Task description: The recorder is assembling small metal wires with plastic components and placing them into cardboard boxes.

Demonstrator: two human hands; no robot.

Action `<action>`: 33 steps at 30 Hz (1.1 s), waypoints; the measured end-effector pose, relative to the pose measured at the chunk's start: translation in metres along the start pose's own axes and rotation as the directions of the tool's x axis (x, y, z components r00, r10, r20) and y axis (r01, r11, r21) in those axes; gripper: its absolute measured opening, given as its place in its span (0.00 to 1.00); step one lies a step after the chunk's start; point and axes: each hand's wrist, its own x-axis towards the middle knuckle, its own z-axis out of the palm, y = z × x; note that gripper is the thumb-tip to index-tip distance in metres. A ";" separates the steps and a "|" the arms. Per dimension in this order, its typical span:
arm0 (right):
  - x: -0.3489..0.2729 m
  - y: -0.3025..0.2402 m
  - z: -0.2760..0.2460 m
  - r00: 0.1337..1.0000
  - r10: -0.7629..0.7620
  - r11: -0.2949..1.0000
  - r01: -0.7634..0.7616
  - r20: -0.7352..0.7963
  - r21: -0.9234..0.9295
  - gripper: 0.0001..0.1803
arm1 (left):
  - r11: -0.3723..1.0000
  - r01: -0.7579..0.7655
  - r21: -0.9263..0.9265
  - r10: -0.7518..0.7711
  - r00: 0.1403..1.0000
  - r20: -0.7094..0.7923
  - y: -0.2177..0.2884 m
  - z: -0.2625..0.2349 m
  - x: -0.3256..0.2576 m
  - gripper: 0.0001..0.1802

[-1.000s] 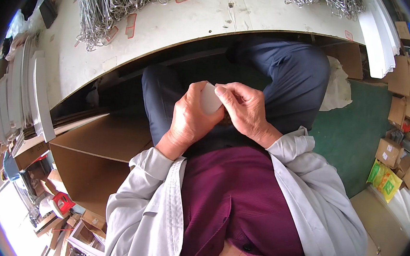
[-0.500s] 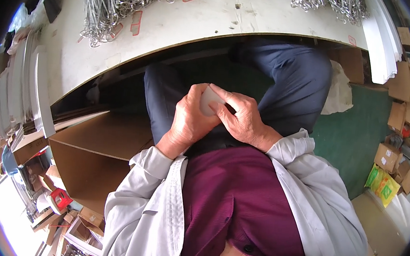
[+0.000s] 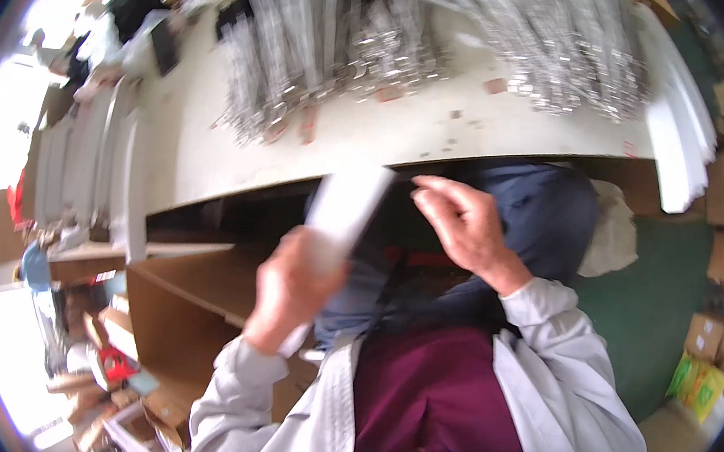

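Right hand [image 3: 464, 225] breaks off white piece [image 3: 348, 208], fingers loosely parted! | left hand [image 3: 296, 285] clamps its near end | metal wires [image 3: 558, 63] lie blurred on table [image 3: 386, 130]

Metal pieces [image 3: 562, 59] on table [image 3: 369, 133], carton [image 3: 172, 313] left

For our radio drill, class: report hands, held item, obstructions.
Left hand grips white piece, motion-blurred. Right hand apart, holding nothing visible. Nothing visibly in between.

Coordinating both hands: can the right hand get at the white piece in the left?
Likely yes: the right hand is near the upper end of the white piece, nothing visible between; the left hand leaves that end uncovered.
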 end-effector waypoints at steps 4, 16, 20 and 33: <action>0.011 -0.001 -0.010 0.966 -0.224 0.974 0.218 -0.127 -0.065 0.09 | 0.910 0.281 0.304 -0.196 0.940 -0.281 -0.052 -0.072 0.037 0.20; 0.009 -0.005 -0.182 0.773 -0.267 0.931 0.053 -0.575 -0.361 0.13 | 0.737 0.483 0.473 -0.317 0.865 -0.389 -0.223 -0.123 0.158 0.41; 0.036 0.003 -0.264 0.744 -0.257 0.887 -0.071 -0.617 -0.456 0.17 | 0.785 0.390 0.481 -0.153 0.875 -0.460 -0.196 -0.141 0.160 0.35; 0.152 0.001 -0.300 0.775 0.033 0.993 -0.096 -0.631 -0.066 0.15 | 0.846 -0.461 0.267 0.514 0.838 -0.182 0.082 -0.095 0.187 0.18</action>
